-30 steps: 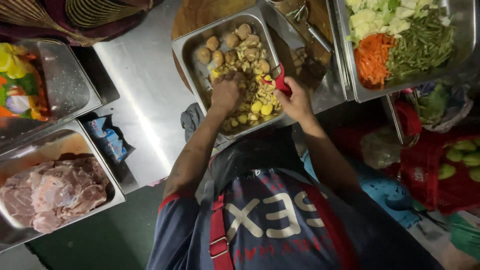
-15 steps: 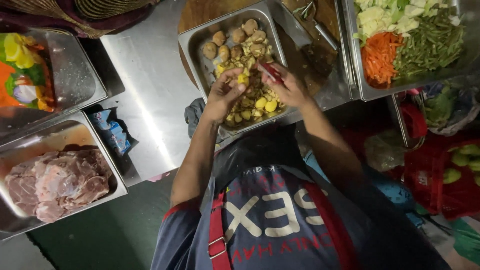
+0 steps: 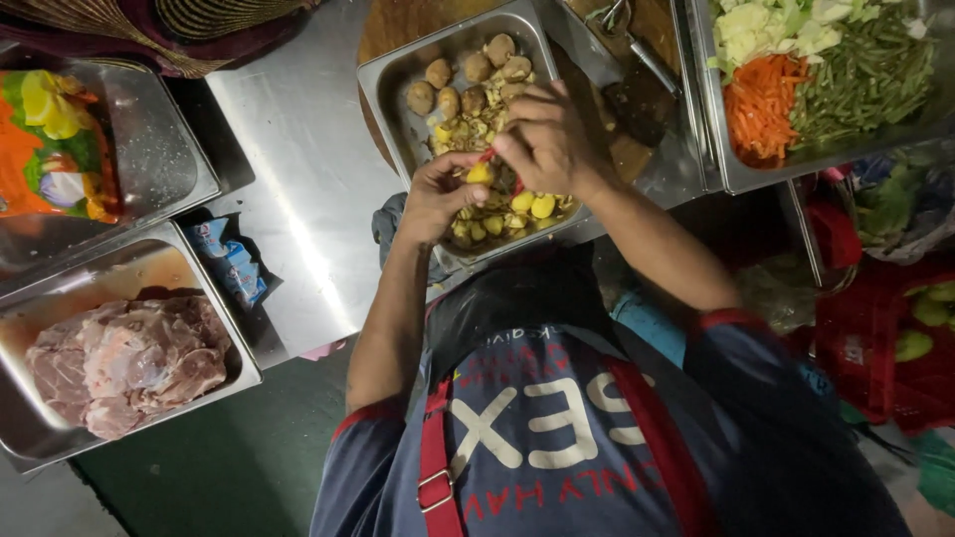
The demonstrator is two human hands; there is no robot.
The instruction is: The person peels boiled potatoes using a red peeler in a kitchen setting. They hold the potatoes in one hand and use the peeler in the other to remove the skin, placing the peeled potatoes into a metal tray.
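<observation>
Left hand [image 3: 438, 194] grip is closed on a small yellow peeled potato [image 3: 480, 173], pinched at the fingertips. Right hand [image 3: 545, 139] sits just above and against it, grip clenched on a red-handled peeler [image 3: 487, 156]; only a sliver of red shows, blade hidden by the fingers. Both hands work over the steel tray [image 3: 393, 75].

Directly under the grip: pile of peeled yellow potatoes [image 3: 527, 207] mixed with peelings. Beyond the grip, at the tray's far end: unpeeled brown potatoes [image 3: 468, 75]. Well off to the right of the grip: vegetable tray [image 3: 736, 174] with shredded carrot [image 3: 761, 104] and green beans [image 3: 860, 80]. Well off to the left, on the steel surface [image 3: 298, 169]: tray of raw meat [image 3: 119, 358].

Risks, as I judge them:
- Potato is small and likely wet, held only at the fingertips, so it could slip. It'd drop into the tray, low cost.
- Blade runs very close to the left fingers [image 3: 460, 164]; small target plus hidden edge means a nick if the stroke overshoots.
- Peelings fall among the finished potatoes, so they'll need sorting.
- Tray's near edge seems to overhang the surface; leaning on it could tip it.
</observation>
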